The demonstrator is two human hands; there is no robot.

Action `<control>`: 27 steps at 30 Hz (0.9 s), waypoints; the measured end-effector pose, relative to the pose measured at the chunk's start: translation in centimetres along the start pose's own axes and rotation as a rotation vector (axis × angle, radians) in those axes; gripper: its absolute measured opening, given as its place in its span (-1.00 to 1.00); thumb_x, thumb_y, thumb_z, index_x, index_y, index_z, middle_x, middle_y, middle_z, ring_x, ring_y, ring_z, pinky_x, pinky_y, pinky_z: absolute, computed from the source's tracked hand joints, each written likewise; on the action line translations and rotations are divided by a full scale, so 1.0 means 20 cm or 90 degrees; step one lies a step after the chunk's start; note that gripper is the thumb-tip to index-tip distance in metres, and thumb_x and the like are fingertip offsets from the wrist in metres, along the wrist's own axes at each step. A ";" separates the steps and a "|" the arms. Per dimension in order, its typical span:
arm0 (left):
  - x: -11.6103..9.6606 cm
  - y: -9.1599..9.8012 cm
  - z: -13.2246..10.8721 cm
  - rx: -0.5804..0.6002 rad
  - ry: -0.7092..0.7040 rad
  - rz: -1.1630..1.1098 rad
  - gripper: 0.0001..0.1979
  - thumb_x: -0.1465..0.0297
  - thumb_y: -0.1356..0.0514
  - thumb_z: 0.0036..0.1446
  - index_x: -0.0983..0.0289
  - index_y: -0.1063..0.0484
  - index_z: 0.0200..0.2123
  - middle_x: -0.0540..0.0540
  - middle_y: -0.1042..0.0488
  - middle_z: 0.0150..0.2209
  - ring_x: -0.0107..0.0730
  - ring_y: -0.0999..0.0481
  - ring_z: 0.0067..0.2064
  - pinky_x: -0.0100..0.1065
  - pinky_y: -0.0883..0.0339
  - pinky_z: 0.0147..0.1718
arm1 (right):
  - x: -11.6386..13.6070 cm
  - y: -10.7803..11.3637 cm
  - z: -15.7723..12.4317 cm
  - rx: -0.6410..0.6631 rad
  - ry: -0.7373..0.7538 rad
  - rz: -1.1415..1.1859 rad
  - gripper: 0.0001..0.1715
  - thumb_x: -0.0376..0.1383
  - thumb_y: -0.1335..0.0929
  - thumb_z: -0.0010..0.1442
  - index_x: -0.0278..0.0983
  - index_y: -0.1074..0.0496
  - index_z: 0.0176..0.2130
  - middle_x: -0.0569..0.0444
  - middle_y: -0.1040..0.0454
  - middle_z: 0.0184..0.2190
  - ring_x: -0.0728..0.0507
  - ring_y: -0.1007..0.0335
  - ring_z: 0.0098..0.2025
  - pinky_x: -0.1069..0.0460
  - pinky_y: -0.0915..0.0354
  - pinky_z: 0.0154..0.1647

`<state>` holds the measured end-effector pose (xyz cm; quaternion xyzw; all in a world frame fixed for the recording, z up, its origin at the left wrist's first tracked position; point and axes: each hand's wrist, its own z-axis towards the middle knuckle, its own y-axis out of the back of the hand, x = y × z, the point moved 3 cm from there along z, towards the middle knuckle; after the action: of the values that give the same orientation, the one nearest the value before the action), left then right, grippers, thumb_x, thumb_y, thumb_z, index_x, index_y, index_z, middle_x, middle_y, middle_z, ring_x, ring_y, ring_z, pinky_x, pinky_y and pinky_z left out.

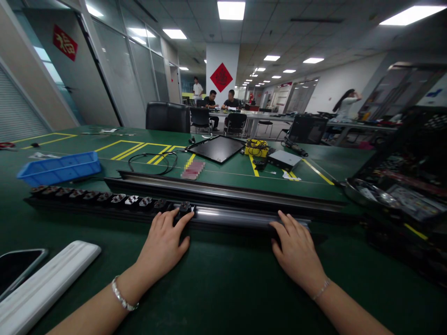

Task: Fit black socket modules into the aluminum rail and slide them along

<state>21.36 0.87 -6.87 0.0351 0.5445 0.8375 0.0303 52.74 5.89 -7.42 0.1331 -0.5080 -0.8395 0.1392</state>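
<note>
Open-plan workshop, green-matted surface [216, 288] under ceiling light panels; seated people at a table well back. Long black-and-silver track power strip [244, 217] lies crosswise before the person, socket modules [104, 200] in a row along its left stretch, and a second rail [223, 190] sits parallel just behind. Left hand [163, 244] rests palm-down on the strip's near edge, fingers spread, tips beside the last socket. Right hand [295, 251] lies further along, also spread, touching the silver section. Neither pinches anything. Blue plastic tray [59, 168] and coiled black cable [152, 163] lie beyond; smartphone [17, 270] and white wrist rest [45, 284] lie near left.
</note>
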 end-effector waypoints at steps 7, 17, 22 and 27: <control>-0.01 0.01 0.00 0.004 0.000 -0.003 -0.47 0.33 -0.09 0.05 0.12 -0.21 0.14 0.23 -0.27 0.05 -0.03 -0.24 0.10 0.05 -0.04 0.10 | 0.00 0.00 0.00 0.006 -0.002 -0.005 -0.61 -0.34 -0.22 0.12 -0.26 -0.34 -0.03 -0.11 -0.19 0.18 -0.29 -0.02 0.22 -0.22 -0.08 0.13; -0.01 0.01 0.00 0.002 0.006 -0.009 -0.47 0.33 -0.10 0.04 0.11 -0.22 0.13 0.23 -0.28 0.04 -0.03 -0.25 0.09 0.04 -0.04 0.11 | 0.00 0.00 0.00 0.006 -0.005 -0.005 -0.61 -0.33 -0.22 0.12 -0.24 -0.33 -0.03 -0.10 -0.19 0.18 -0.29 -0.04 0.22 -0.22 -0.09 0.12; 0.00 0.01 0.00 0.004 0.003 -0.008 -0.47 0.32 -0.10 0.04 0.10 -0.21 0.14 0.20 -0.27 0.04 -0.04 -0.24 0.09 0.04 -0.04 0.10 | 0.00 0.00 0.00 0.009 -0.002 -0.011 -0.61 -0.34 -0.22 0.13 -0.26 -0.33 -0.02 -0.10 -0.18 0.19 -0.29 -0.01 0.23 -0.22 -0.07 0.13; -0.01 0.01 0.00 0.010 0.004 -0.006 -0.47 0.33 -0.09 0.05 0.09 -0.22 0.14 0.19 -0.27 0.04 -0.05 -0.24 0.09 0.04 -0.04 0.11 | 0.00 0.00 0.00 0.011 -0.001 -0.017 -0.61 -0.34 -0.22 0.13 -0.26 -0.34 -0.03 -0.11 -0.17 0.19 -0.30 -0.01 0.23 -0.22 -0.07 0.13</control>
<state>21.48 0.84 -6.58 0.0303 0.5512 0.8332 0.0326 52.72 5.93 -7.45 0.1406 -0.5135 -0.8370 0.1263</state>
